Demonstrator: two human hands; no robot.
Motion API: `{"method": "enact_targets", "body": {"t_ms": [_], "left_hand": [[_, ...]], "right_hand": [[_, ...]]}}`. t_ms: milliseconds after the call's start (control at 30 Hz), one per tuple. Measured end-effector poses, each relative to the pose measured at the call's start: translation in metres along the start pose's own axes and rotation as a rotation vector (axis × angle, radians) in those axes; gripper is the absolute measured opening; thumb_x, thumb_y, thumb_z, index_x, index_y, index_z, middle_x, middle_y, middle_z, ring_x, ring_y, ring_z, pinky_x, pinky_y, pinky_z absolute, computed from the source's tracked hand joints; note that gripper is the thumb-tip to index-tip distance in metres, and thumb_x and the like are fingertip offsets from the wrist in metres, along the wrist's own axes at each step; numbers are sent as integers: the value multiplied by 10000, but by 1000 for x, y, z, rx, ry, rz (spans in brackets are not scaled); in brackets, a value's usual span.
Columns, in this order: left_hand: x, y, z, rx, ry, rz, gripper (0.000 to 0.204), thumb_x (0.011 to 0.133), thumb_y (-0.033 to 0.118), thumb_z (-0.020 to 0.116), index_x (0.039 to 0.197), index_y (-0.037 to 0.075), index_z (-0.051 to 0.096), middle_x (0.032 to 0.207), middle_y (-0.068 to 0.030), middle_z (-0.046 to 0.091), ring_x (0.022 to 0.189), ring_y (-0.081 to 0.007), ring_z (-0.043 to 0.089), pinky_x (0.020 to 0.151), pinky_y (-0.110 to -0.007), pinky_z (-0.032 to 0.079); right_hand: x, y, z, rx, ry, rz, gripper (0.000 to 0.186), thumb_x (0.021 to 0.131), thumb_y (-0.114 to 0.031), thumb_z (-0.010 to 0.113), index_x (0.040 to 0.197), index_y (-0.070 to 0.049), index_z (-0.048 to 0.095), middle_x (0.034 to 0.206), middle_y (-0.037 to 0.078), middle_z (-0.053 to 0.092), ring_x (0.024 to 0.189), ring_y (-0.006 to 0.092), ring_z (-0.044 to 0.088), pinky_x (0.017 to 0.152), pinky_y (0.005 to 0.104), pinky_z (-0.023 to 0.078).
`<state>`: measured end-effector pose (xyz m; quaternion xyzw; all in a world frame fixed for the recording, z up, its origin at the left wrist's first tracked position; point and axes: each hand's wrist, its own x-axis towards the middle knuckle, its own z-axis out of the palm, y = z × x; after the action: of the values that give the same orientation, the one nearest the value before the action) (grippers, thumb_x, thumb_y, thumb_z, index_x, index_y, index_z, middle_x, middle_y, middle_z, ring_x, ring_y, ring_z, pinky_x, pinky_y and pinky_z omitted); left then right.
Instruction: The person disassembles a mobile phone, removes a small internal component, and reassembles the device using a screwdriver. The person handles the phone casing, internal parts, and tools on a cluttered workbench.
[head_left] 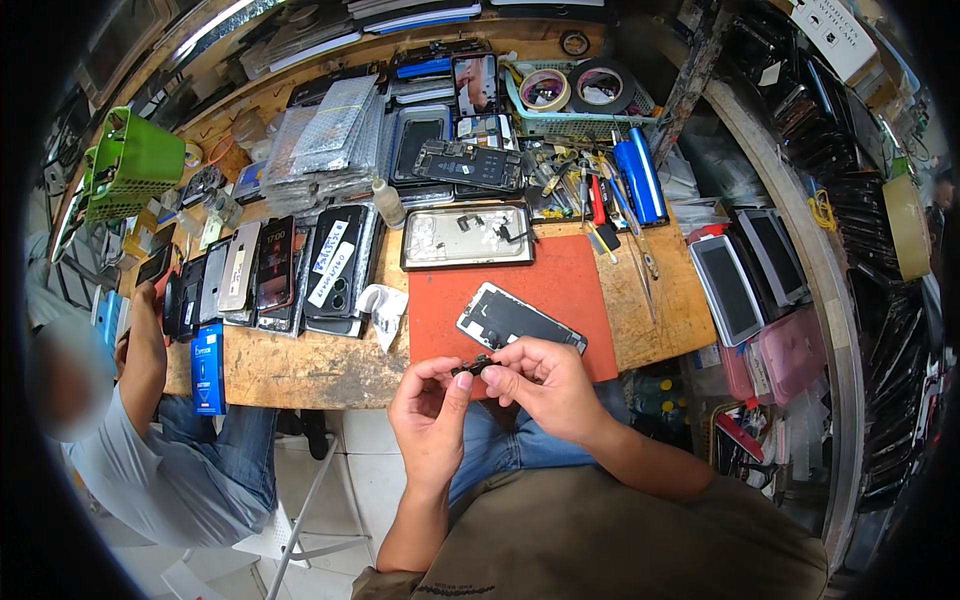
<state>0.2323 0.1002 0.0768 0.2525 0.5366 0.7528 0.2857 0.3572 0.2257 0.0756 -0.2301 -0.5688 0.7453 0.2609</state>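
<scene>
My left hand (432, 410) and my right hand (540, 390) pinch a small dark phone part (476, 365) between thumbs and fingertips, above the front edge of the red mat (505, 278). Just beyond my fingers lies a phone screen assembly (530, 319) with a white rim and dark back, tilted diagonally on the mat. Farther back is a shallow tray (466, 236) holding small loose parts. A crumpled white paper (382, 310) sits left of the mat.
A co-worker (160, 440) sits at the left. Rows of phones (273, 265), bubble-wrap bags (318, 135), a dropper bottle (388, 203), tools (598, 190), blue cylinders (640, 175) and a tape basket (578, 90) crowd the wooden bench (655, 335). Shelves with device panels (725, 290) stand right.
</scene>
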Motion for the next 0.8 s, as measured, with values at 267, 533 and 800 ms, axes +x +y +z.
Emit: {"method": "enact_targets", "body": {"t_ms": [267,533,800], "left_hand": [[-3,-7,9,-71,17,24,205,1077,9,814,1268,-5,739,1086,-6,738,948,-49,643,844,-225,521],[1,-3,3,-22,0,-24,237,1082,22,813,1301,-6,725,1094,-11,739,971,-56,664,864,-223,536],[4,-4,3,-241,3,-161,279,1123,71,762,1380,-23,709,1148,-35,753,1042,-87,691,946,-252,560]], "right_hand": [[0,-4,-6,32,3,54,168,1109,-105,803,1204,29,769,997,61,810,849,88,757,736,251,606],[2,-11,-4,7,-28,32,137,1138,-112,757,1169,22,762,973,60,801,867,95,758,765,265,607],[1,-12,-12,70,35,55,129,1136,-119,754,1094,2,742,949,53,786,818,79,723,727,262,571]]}}
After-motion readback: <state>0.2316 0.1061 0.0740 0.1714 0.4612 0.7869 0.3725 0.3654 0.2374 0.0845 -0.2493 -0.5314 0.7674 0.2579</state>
